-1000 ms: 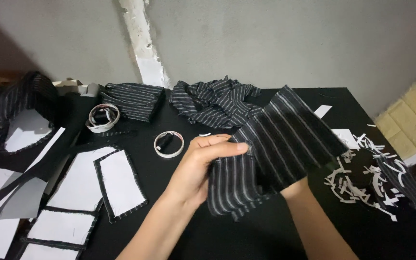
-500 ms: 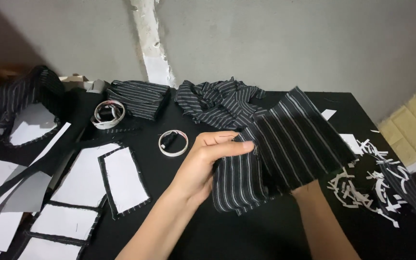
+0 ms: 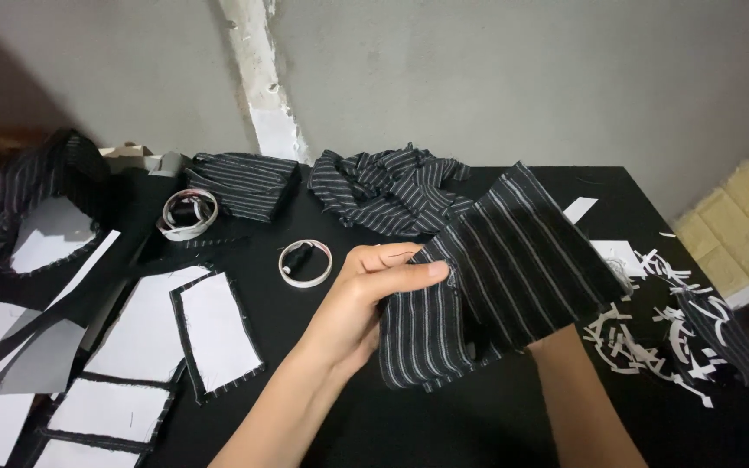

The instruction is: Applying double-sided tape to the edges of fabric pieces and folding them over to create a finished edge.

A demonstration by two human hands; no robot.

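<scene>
The left hand pinches the upper left edge of a striped cloth, thumb on top and fingers curled beneath. The right hand is hidden under the cloth; only its forearm shows below, so I cannot tell its grip. The cloth is black with thin pale stripes and is held up above the middle of the black desk, folded so that one layer hangs near and another fans out to the right.

Far behind it lies a crumpled striped heap, and left of that a folded striped piece. Two tape rolls sit on the desk: one just left of the left hand, another farther left. White-faced panels with dark edges lie at near left. White scraps are scattered at the right, mixed with a striped strip.
</scene>
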